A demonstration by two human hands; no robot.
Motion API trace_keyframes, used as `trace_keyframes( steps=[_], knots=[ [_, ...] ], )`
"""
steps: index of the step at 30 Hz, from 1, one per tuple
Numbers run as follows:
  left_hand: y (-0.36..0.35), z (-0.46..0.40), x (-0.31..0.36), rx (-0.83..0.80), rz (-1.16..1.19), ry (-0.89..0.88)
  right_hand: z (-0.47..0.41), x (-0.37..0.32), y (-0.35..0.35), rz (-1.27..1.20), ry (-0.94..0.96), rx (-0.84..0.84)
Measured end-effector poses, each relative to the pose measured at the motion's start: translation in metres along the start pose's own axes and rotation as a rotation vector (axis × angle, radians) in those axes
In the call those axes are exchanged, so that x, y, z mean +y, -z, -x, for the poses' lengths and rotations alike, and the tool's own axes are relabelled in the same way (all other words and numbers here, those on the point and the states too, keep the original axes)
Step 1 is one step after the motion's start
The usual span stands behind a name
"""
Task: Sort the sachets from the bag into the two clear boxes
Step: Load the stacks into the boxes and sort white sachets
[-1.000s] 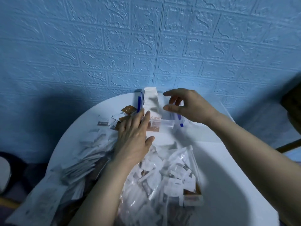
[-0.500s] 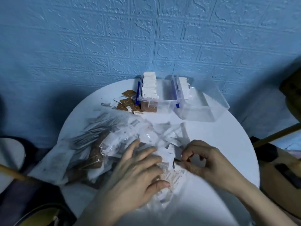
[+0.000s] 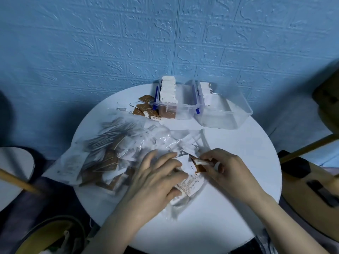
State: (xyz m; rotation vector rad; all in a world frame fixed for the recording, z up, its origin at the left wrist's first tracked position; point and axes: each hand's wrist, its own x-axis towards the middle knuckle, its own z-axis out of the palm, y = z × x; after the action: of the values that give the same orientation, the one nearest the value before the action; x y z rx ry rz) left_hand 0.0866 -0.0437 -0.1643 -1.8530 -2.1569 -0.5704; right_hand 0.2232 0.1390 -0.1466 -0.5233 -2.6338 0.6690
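Note:
A clear plastic bag (image 3: pixel 95 153) full of white and brown sachets lies across the left and middle of the round white table (image 3: pixel 238 189). My left hand (image 3: pixel 156 180) rests with spread fingers on the loose white sachets (image 3: pixel 190 186) at the bag's mouth. My right hand (image 3: pixel 229 171) pinches a brown sachet (image 3: pixel 197 165) beside them. At the back stand two clear boxes: the left box (image 3: pixel 185 103) holds a row of upright white sachets, the right box (image 3: pixel 229 114) holds a few sachets at its far left end.
Several brown sachets (image 3: pixel 146 110) lie loose on the table left of the boxes. A blue brick-pattern wall rises close behind. A chair (image 3: pixel 311 180) stands at the right, a stool (image 3: pixel 12 165) at the left, a yellowish bag (image 3: pixel 47 239) below left.
Both hands came back from the boxes to the bag's mouth. Since half a second ago my right hand has lifted a brown sachet out of the pile.

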Motion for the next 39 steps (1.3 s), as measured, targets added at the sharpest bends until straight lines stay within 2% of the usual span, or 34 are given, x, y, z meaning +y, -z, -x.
trace_keyframes(
  steps=[6,11,13,16,19,22,24,26,28,31,35,39],
  knots=[
    [-0.004,-0.012,-0.003,-0.093,-0.083,0.041,0.008,-0.001,0.005,-0.289,-0.125,0.100],
    [-0.007,-0.019,-0.005,0.055,-0.075,-0.011,0.012,0.001,0.006,-0.565,-0.212,0.189],
    [-0.009,-0.020,-0.009,0.052,-0.055,-0.045,0.012,0.001,0.008,-0.630,-0.215,0.209],
    [-0.010,-0.018,-0.007,-0.032,-0.039,-0.088,0.013,0.002,0.009,-0.647,-0.220,0.199],
    [-0.009,-0.023,-0.001,-0.039,-0.102,-0.055,0.016,0.005,0.005,-0.640,-0.236,0.147],
    [-0.011,-0.028,0.004,0.037,-0.131,-0.055,0.020,0.007,-0.001,-0.600,-0.242,0.088],
    [-0.012,-0.029,0.005,0.127,-0.070,-0.044,0.023,0.008,-0.002,-0.590,-0.257,0.098],
    [-0.011,-0.029,0.006,0.204,0.073,0.019,0.023,0.007,0.001,-0.596,-0.269,0.140],
    [-0.006,-0.028,0.007,0.241,0.315,0.148,0.023,0.006,0.004,-0.600,-0.277,0.161],
    [0.005,-0.025,0.011,0.176,0.724,0.438,0.024,0.003,0.006,-0.599,-0.270,0.155],
    [0.017,-0.018,0.015,0.108,0.776,0.622,0.028,-0.005,0.009,-0.672,-0.225,0.182],
    [0.019,-0.006,0.017,0.059,0.864,0.760,0.031,-0.016,0.008,-0.638,-0.100,0.311]
  ],
)
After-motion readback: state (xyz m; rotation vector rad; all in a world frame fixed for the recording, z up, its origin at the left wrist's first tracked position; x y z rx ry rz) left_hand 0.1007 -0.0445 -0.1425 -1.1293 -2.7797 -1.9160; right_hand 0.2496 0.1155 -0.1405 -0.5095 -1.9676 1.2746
